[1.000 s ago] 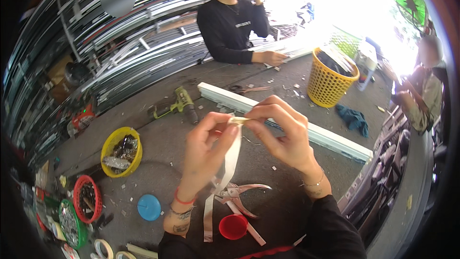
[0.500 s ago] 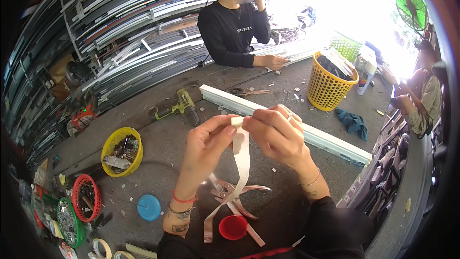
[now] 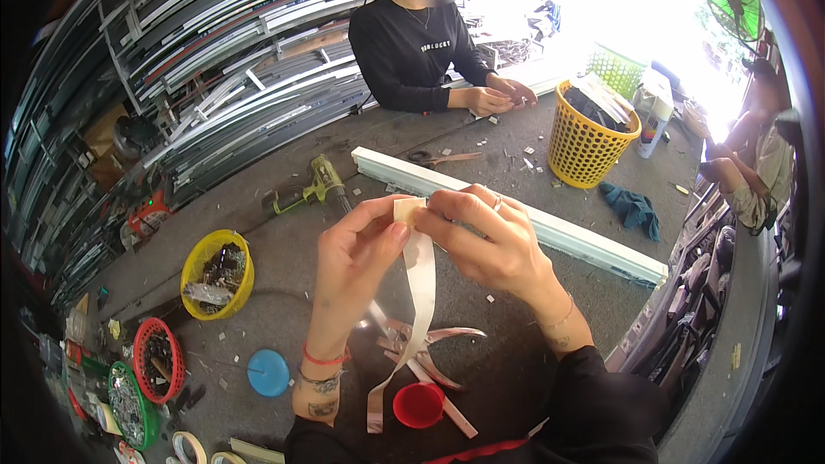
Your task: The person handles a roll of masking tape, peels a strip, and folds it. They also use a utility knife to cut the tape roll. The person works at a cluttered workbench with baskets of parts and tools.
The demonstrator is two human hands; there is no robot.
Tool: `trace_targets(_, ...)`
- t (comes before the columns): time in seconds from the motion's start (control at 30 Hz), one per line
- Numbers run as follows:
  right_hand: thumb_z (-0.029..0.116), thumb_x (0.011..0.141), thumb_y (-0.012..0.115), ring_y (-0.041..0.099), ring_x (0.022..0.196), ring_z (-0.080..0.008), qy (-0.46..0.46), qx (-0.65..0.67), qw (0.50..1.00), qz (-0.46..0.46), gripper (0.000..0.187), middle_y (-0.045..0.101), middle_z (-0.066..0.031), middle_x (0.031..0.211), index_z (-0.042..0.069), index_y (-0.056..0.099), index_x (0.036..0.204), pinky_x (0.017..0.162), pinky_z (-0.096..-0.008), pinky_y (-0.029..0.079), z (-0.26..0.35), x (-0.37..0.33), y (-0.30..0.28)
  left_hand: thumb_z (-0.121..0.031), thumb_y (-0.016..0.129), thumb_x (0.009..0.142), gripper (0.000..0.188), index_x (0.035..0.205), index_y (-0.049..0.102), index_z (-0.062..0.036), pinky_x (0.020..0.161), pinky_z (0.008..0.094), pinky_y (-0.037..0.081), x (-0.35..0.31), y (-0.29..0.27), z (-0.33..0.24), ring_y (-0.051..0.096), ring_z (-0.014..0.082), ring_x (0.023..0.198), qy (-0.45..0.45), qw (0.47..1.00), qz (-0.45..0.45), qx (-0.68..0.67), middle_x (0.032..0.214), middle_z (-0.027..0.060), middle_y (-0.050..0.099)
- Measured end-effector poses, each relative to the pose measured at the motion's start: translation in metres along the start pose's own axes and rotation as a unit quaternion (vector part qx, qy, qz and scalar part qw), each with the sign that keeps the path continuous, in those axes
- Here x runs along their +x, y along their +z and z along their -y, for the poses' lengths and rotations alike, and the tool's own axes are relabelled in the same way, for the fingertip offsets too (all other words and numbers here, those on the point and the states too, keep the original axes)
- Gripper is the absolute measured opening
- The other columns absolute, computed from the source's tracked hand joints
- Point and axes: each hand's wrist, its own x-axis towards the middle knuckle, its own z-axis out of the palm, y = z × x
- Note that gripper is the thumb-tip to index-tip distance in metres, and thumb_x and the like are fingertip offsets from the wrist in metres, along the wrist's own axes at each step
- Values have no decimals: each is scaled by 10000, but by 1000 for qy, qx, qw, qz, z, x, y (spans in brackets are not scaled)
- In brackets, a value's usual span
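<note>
A long white strip of tape (image 3: 420, 279) hangs down from between my hands, curving to the bench at its lower end. My left hand (image 3: 365, 245) pinches its top end between thumb and fingers. At the same end, the bent fingertips of my right hand (image 3: 485, 236) close on the edge; whether they grip the strip or a small piece on it is hidden. Below lie hand pliers with pale, spread handles (image 3: 451, 332), partly covered by the strip. A small red cup (image 3: 418, 405) stands beside them, over a thin white bar (image 3: 455, 417).
A white profile (image 3: 601, 256) lies across the bench beyond my hands, with a green drill (image 3: 320, 185) and scissors (image 3: 444, 158) nearby. Yellow (image 3: 241, 292), red (image 3: 178, 369) and green baskets (image 3: 148, 412) sit left. A tall yellow basket (image 3: 593, 142) and a co-worker (image 3: 421, 51) are across.
My hands have shifted slightly left with the strip's top end. The co-worker has lowered a hand from the head, and both hands now meet over the bench.
</note>
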Motion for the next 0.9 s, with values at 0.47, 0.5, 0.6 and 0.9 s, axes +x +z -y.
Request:
trace_targets(0.47, 50, 600, 666, 595, 798, -186, 18, 31, 998, 51, 347, 566, -64, 939, 36, 641, 946, 621, -305, 508, 0, 1, -4, -61, 565, 886, 265, 1130, 560, 42, 803, 233, 460, 0, 1, 2, 575, 91, 921, 30, 998, -15, 46, 1007, 71, 624)
trace_targets(0.5, 31, 570, 681, 608, 817, -200, 25, 38, 997, 62, 372, 577, -72, 943, 34, 649, 941, 631, -317, 508, -1, 2, -6, -55, 564, 885, 259, 1126, 561, 43, 795, 230, 462, 0, 1, 3, 576, 89, 915, 30, 998, -17, 46, 1000, 70, 624)
trace_targets(0.6, 65, 632, 726, 603, 857, -232, 48, 97, 991, 76, 342, 582, -95, 985, 36, 644, 962, 703, -334, 505, -6, 4, -10, -37, 560, 882, 249, 1119, 563, 37, 781, 222, 465, 2, 3, 6, 575, 85, 907, 31, 998, -21, 56, 984, 64, 624)
trace_targets(0.9, 137, 798, 692, 602, 873, -143, 299, 390, 871, 15, 319, 609, -94, 999, -1, 525, 1032, 765, -298, 492, -19, -3, -9, -12, 542, 871, 208, 1076, 574, 4, 680, 193, 450, 3, 0, 9, 552, 48, 808, 60, 988, -88, 112, 954, 25, 606)
